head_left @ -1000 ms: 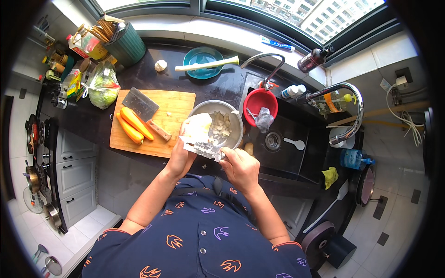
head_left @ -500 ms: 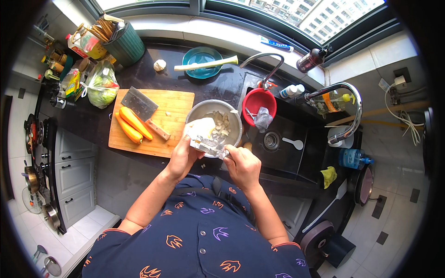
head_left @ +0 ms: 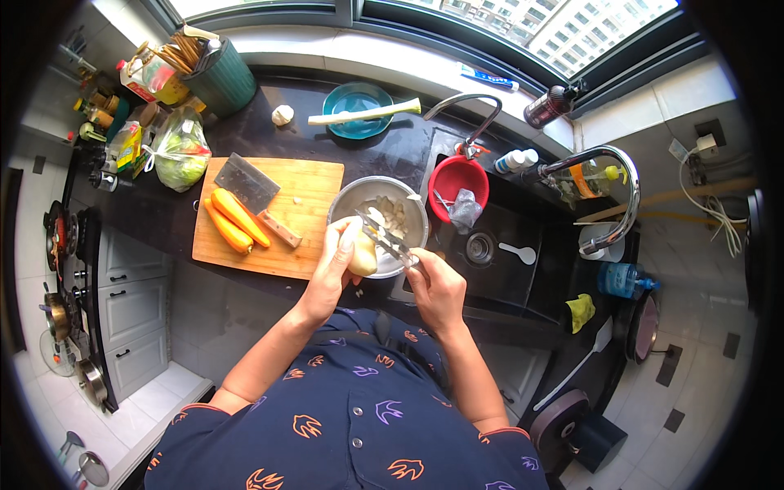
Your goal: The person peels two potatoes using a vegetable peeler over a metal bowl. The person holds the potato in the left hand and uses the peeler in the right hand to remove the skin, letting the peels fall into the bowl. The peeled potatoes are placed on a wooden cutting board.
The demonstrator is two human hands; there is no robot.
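Observation:
Over the near part of a metal bowl (head_left: 344, 201), my left hand (head_left: 325, 278) grips a pale yellow peeled potato (head_left: 365, 256). My right hand (head_left: 439, 291) is closed round the handle of a silvery peeler (head_left: 394, 247), whose head lies against or just beside the potato; exact contact is hard to make out. Pale peelings or pieces (head_left: 391, 215) lie in the bowl. Left of it, a wooden cutting board (head_left: 314, 184) bears a cleaver (head_left: 249, 184) and two peeled carrots (head_left: 229, 220).
A green plate (head_left: 343, 96) with a leek stalk (head_left: 367, 112) across it sits behind the bowl, near a garlic bulb (head_left: 282, 114). Right of the bowl is a black sink (head_left: 510, 282) holding a red basin (head_left: 482, 173) and a white spoon (head_left: 518, 253). A faucet (head_left: 498, 110) arches above.
The potato has tilted from lying over the bowl to a more upright hold nearer me. The peeler has turned and now slants up to the left, with my right hand slightly farther right.

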